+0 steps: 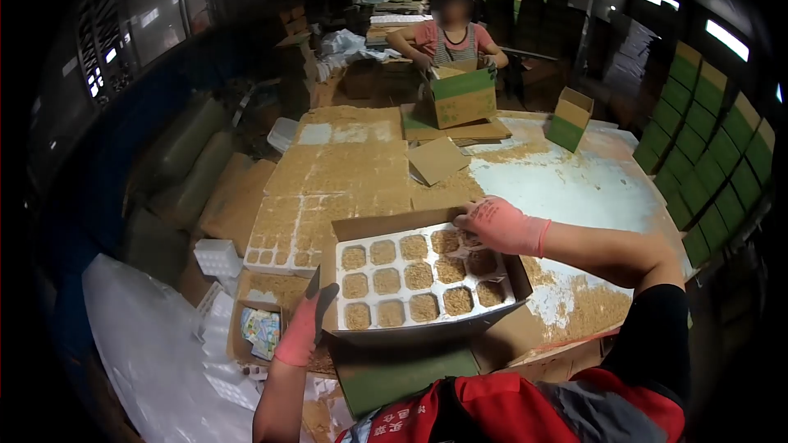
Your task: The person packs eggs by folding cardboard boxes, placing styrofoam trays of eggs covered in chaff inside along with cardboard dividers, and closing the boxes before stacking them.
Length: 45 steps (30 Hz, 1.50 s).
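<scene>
An open cardboard box (pixel 427 335) stands in front of me, with a white foam tray (pixel 402 244) inside it. Light brown, sawdust-like material fills the tray's square hollows. My left hand, (pixel 304 332) in a pink glove with dark fingertips, presses against the box's left side, fingers stretched out. At the box's far right corner is my right hand (pixel 502 226), also gloved in pink, its fingers bent over the tray's edge; what the fingertips touch is hidden.
Across the table (pixel 533 184), a person (pixel 455 37) handles a green and brown box (pixel 464 98). A small box (pixel 570 119) stands at the far right. Stacked green boxes (pixel 710 148) line the right side. A box of packets (pixel 260 331) lies left.
</scene>
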### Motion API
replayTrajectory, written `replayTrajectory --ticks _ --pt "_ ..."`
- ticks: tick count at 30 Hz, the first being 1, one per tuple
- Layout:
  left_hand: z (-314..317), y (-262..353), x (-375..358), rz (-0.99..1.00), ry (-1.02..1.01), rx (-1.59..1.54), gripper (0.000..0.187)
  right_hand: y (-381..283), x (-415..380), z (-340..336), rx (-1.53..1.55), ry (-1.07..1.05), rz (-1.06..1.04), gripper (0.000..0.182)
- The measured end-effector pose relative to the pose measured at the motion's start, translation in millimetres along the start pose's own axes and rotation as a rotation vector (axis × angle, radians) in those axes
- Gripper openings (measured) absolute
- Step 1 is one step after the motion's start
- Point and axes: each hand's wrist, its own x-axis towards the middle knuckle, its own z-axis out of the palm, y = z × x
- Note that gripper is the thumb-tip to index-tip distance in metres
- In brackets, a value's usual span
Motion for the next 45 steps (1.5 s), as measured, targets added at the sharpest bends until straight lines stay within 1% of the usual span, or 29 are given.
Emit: replayTrajectory --ticks 1,2,3,4,6,7,10,11,12,14,16,17,18,20,21,23,25,27,30,32,34,36,37,39,40,41,42,44,45 --pt "5 6 1 -0.009 0.001 -0.025 0.042 -20 1 -25 -0.068 0.050 0.011 0.024" --pt "12 11 2 -0.021 0.006 -0.052 0.042 -25 0 -28 0.054 0.086 0.045 0.017" --pt "15 16 3 -0.045 0.003 -0.061 0.043 -22 -3 -15 0.185 0.059 0.039 0.017" --pt "14 17 5 0.002 -0.002 0.156 0.043 -17 -4 2 0.320 0.042 0.035 0.016" --pt "28 22 5 0.026 0.021 0.251 0.042 -7 3 27 0.368 -0.094 0.025 0.018" --pt "29 23 7 -0.019 0.010 0.159 0.043 -2 5 34 0.394 -0.157 0.013 0.019" --pt "39 24 6 0.004 0.146 0.421 0.044 0 9 35 0.378 -0.348 -0.069 0.021" --pt "49 37 0 -0.036 0.169 0.525 0.046 8 7 20 0.383 -0.229 -0.173 0.022" --pt "55 42 -6 -0.029 0.192 0.503 0.046 18 8 36 0.646 0.170 -0.185 0.025" --pt "63 40 -15 0.000 0.238 0.454 0.047 52 6 26 0.879 0.517 0.202 0.020" --pt "79 46 -27 -0.016 0.254 0.548 0.049 119 -3 58 1.507 0.536 0.573 0.026" --pt "85 44 -29 -0.024 0.262 0.592 0.050 147 -4 115 1.319 0.570 0.709 0.032" --pt "87 36 -28 -0.021 0.332 0.621 0.052 174 -1 182 1.121 0.596 0.833 0.038" --pt "91 21 -24 0.004 0.476 0.675 0.056 191 -1 273 0.946 0.288 0.957 0.056" --pt "90 22 -21 -0.008 0.432 0.668 0.052 194 3 307 0.870 0.151 1.008 0.063" --pt "100 23 -15 -0.002 0.406 0.672 0.051 180 17 319 0.828 -0.044 1.077 0.071" --pt "104 28 -11 0.007 0.406 0.700 0.050 157 42 323 0.735 -0.119 1.102 0.074" --pt "97 25 -14 0.000 0.433 0.735 0.050 144 73 348 0.558 -0.091 1.151 0.075" --pt "89 17 -19 0.033 0.519 0.774 0.051 177 52 343 1.175 0.075 1.044 0.070" --pt "95 16 -20 0.019 0.530 0.639 0.047 196 53 329 1.040 0.236 1.033 0.063" --pt "93 14 -22 -0.004 0.528 0.497 0.045 217 46 268 0.997 0.050 0.904 0.049" --pt "105 14 -16 0.011 0.532 0.311 0.044 225 55 241 0.624 -0.010 0.687 0.038" --pt "107 12 -18 0.016 0.538 0.213 0.043 218 54 215 0.470 0.096 0.587 0.038" --pt "76 2 -25 -0.021 0.437 0.421 0.047 178 45 131 0.162 0.356 0.376 0.042" --pt "84 5 -25 -0.018 0.391 0.338 0.048 149 38 79 0.010 0.518 0.270 0.045" --pt "98 10 -23 0.026 0.390 0.105 0.048 111 27 19 0.134 0.494 0.218 0.042" --pt "88 2 -23 0.161 0.337 0.295 0.047 70 15 -29 0.250 0.469 0.172 0.040" --pt "81 11 -29 0.246 0.209 0.976 0.048 -4 0 -64 0.184 0.217 -0.213 0.039" --pt "67 1 -30 0.268 0.210 0.914 0.048 -43 -3 -48 0.126 0.115 -0.359 0.038"
